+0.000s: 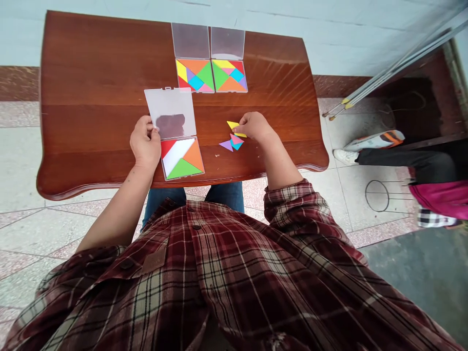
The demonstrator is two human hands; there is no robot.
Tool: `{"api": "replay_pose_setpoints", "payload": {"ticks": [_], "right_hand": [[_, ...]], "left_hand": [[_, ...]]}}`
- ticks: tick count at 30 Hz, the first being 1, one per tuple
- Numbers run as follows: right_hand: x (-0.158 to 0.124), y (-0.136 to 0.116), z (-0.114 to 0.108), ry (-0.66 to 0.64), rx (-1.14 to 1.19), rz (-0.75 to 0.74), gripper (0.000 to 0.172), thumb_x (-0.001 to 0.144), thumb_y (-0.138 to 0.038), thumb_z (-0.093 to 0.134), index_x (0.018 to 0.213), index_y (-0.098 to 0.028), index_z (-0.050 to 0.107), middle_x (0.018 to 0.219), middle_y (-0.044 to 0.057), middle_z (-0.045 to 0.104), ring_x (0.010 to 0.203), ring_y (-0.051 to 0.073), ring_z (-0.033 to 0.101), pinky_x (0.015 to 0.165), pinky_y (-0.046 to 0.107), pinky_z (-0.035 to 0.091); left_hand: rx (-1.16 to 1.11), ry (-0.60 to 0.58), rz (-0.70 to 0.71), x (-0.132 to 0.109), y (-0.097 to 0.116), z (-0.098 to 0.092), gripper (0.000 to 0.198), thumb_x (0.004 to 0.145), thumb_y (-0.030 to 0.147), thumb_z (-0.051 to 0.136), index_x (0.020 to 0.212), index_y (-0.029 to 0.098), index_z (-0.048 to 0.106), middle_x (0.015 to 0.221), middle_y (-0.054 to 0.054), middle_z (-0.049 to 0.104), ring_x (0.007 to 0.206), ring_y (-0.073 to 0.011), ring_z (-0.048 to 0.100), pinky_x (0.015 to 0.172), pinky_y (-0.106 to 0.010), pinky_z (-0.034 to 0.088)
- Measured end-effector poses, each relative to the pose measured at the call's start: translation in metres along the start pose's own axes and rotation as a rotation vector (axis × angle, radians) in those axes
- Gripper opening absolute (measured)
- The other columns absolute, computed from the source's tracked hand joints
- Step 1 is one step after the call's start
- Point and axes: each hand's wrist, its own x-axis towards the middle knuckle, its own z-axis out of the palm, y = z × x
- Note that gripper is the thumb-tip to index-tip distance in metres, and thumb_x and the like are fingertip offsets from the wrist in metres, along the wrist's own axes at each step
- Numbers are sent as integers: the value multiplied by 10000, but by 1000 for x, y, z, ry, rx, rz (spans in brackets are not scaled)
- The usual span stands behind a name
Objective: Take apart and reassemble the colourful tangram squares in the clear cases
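My left hand (145, 141) is closed at the left edge of a raised clear lid (173, 109), its fingertips on the lid's lower left corner. Below that lid, the open case (182, 158) holds red, orange and green pieces, with a white diagonal gap between them. My right hand (256, 126) pinches a yellow piece (233, 126) to the right of the case. Just under it lie a pink triangle (237, 140), a blue piece (237, 146) partly covered by the pink one, and a purple triangle (227, 145).
Two open cases (195, 76) (229, 76) filled with coloured pieces stand side by side at the back of the brown table (102, 97). A wall runs behind it. At the right, a person's leg and shoe (346, 157) show beside a bag.
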Motion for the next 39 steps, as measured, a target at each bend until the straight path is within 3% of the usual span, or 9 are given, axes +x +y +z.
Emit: {"api": "replay_pose_setpoints", "payload": {"ticks": [5,10,19,23,32,39], "right_hand": [[-4,3,0,36,33,-21,240,706,-210,768,663,-185,533,651,-17,488,683,150,516,677,345,449],[-3,4,1,51,149,-206,189,782,-333,696,732,-200,572,644,-12,488,662,151,501,637,334,439],[-41,-73,24,-169,134,-568,135,854,-322,614,842,-188,597,755,12,553,785,163,504,731,319,417],[-48,-92,41,-217,120,-551,92,856,-273,598,906,-196,607,724,-5,533,746,154,483,717,305,402],[-42,-92,51,-314,133,-565,68,821,-255,619,845,-192,618,727,-16,564,698,123,484,677,274,385],[-36,-100,55,-249,92,-573,94,810,-272,641,807,-179,644,766,6,614,755,141,529,701,282,381]], "left_hand": [[-36,-10,14,-1,-3,2,199,858,287,614,1051,244,603,854,5,668,874,-184,674,930,-354,528],[-8,-16,11,-2,-3,3,228,866,295,597,1088,242,599,882,-16,682,856,-192,663,924,-370,524],[13,-5,11,-3,3,2,208,866,295,589,1068,247,601,869,-11,686,833,-183,657,913,-358,527],[-13,-25,-13,-4,5,1,217,872,336,590,1071,251,593,879,-15,676,896,-194,659,958,-371,515],[-12,-20,-17,-5,8,3,192,866,330,590,1042,252,590,876,-18,674,856,-200,666,931,-375,531],[-17,-18,-20,-5,7,3,199,859,343,600,1040,259,592,873,-19,670,880,-206,667,927,-374,533]]}}
